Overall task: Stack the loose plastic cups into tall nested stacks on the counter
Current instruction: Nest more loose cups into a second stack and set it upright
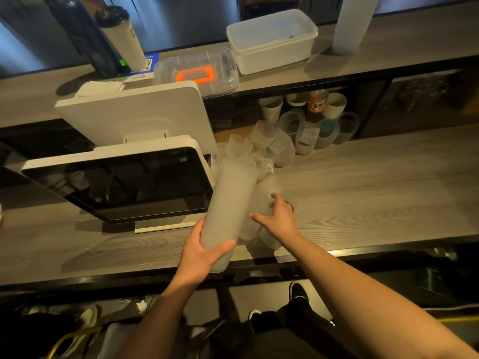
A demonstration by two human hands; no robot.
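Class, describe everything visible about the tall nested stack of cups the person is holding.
The nested cup stack is a long frosted, translucent plastic column, tilted, its far end leaning away over the counter into a pile of loose cups. The left hand grips its near end. It lies beside the white-framed screen.
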